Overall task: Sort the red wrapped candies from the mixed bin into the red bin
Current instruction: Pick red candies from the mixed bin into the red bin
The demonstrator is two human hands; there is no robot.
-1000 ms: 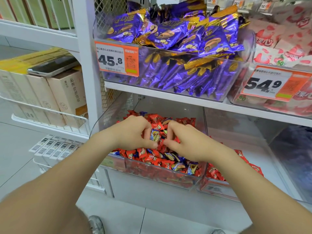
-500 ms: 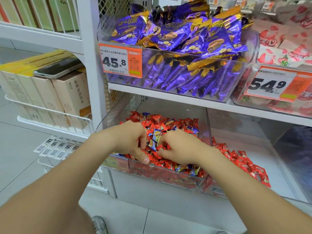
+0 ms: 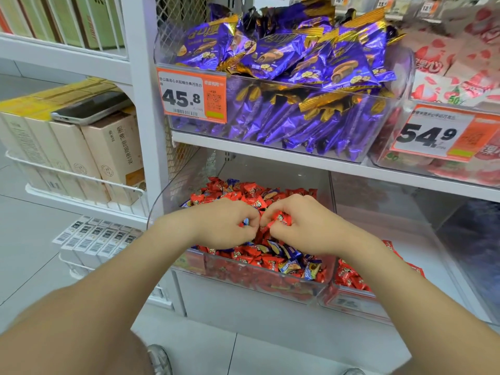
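**Candy (image 3: 280, 220) pinched over the mixed bin (image 3: 243, 272)**

Red-wrapped, it sits between the thumb and fingertips of the right hand (image 3: 305, 228). Its long axis runs roughly left to right, and the left end dips a little toward the left hand (image 3: 224, 226). The left hand's fingers are curled down into the pile just beside it, close to the right hand's. A scrap of blue shows at their tips, but I cannot tell whether they grip it. Both hands hover over the middle of the clear bin, which is heaped with red candies (image 3: 243, 192) and a few blue candies (image 3: 289, 263). Just right of it stands the red bin (image 3: 349, 300), holding red wrappers only. On the shelf above, purple packets (image 3: 297, 63) fill a clear tub behind a 45.8 price tag (image 3: 190, 96).
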